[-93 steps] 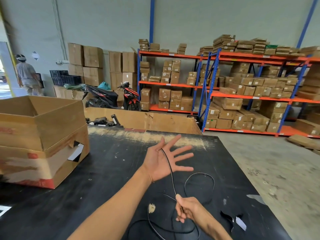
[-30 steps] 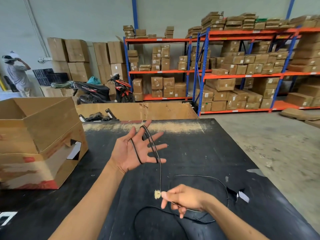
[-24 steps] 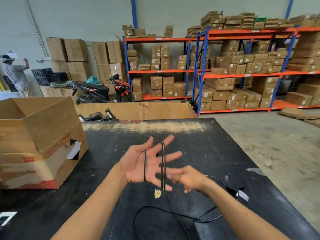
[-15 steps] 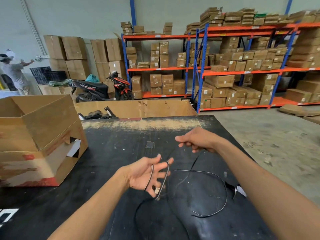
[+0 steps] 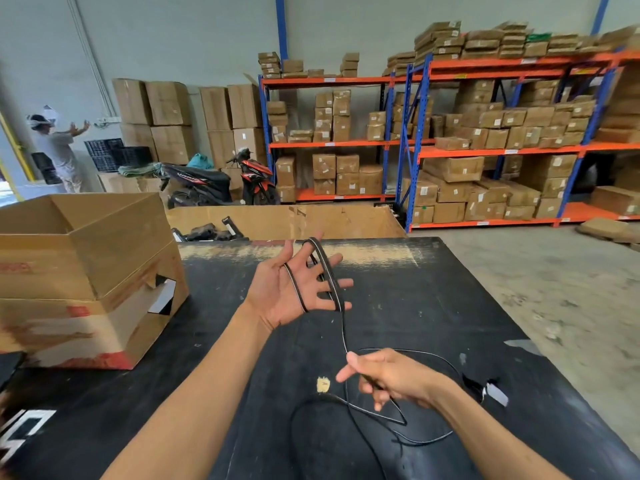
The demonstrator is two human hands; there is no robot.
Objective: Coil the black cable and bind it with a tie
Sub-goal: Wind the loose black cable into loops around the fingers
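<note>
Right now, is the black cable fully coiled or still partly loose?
Partly loose: the black cable loops around the spread left hand; the rest trails past the right hand onto the table.

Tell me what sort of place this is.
Most likely a warehouse: tall shelving racks packed with cardboard boxes, a bare concrete floor, and a motor scooter parked indoors.

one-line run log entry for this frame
stage: coiling | left hand: open, black cable looped on it | right hand: feeding cable | tie: none
</note>
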